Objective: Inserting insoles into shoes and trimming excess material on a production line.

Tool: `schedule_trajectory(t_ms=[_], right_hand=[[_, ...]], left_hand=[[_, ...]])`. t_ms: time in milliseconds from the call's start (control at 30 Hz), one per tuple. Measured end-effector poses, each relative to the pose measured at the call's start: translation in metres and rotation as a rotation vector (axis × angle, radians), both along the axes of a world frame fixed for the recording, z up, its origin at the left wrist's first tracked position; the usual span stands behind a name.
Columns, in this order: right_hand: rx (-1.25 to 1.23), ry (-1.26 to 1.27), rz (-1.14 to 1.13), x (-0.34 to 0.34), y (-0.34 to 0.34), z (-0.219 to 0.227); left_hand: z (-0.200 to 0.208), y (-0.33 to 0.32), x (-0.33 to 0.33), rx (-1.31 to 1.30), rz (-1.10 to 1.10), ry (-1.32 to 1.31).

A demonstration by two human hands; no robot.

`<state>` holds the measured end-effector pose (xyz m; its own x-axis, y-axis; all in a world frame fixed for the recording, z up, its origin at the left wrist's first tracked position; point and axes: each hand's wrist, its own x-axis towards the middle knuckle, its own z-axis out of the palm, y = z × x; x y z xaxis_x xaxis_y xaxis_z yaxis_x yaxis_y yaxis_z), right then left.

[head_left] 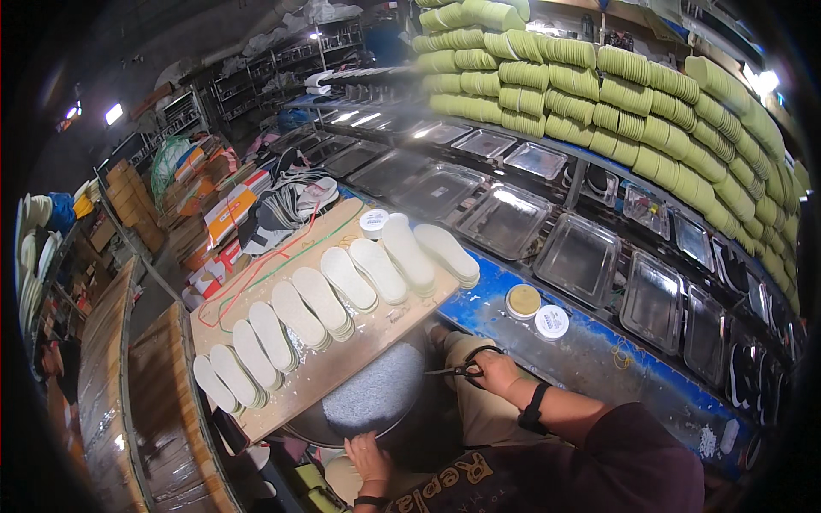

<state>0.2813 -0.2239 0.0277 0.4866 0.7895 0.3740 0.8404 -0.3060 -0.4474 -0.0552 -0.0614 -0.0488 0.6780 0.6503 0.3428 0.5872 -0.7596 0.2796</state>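
Observation:
My right hand (498,374) grips black-handled scissors (462,369), blades pointing left toward a round dark basin (301,425) on my lap. A grey, speckled piece of sheet material (374,397) lies in the basin. My left hand (368,455) rests on the near edge of that grey piece, fingers curled on it. A black band is on each wrist. Just beyond the basin, a wooden board (342,359) carries a row of stacked white insoles (342,282).
A tan tin (522,301) and a white-lidded jar (552,321) stand on the blue bench edge (599,359); another white jar (374,222) is on the board. Metal trays (581,256) line the belt behind. Stacked yellow-green insoles (616,94) fill the shelf. Boxes and shoe uppers (274,205) crowd the left.

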Motion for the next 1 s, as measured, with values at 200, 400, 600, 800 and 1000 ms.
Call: schedule_trajectory(t_ms=[200, 400, 600, 800, 1000], right_hand=[[-0.013, -0.026, -0.001, -0.0015, -0.0004, 0.007], [0.003, -0.024, 0.006, -0.0018, -0.0003, 0.0074], [-0.011, -0.006, -0.001, -0.0015, -0.0006, 0.0062], [0.005, 0.001, -0.003, -0.0023, -0.0006, 0.0069], [0.011, 0.01, 0.0, -0.0016, -0.0005, 0.0053]], left_hand=[[0.0037, -0.0017, 0.0008, -0.013, 0.007, 0.005], [0.0033, -0.0014, 0.0008, 0.0, -0.001, -0.01], [-0.0006, 0.0004, -0.0003, 0.01, -0.005, -0.001], [0.0052, -0.0014, 0.0016, -0.01, 0.009, 0.023], [0.0056, -0.0015, 0.002, -0.009, 0.008, 0.017]])
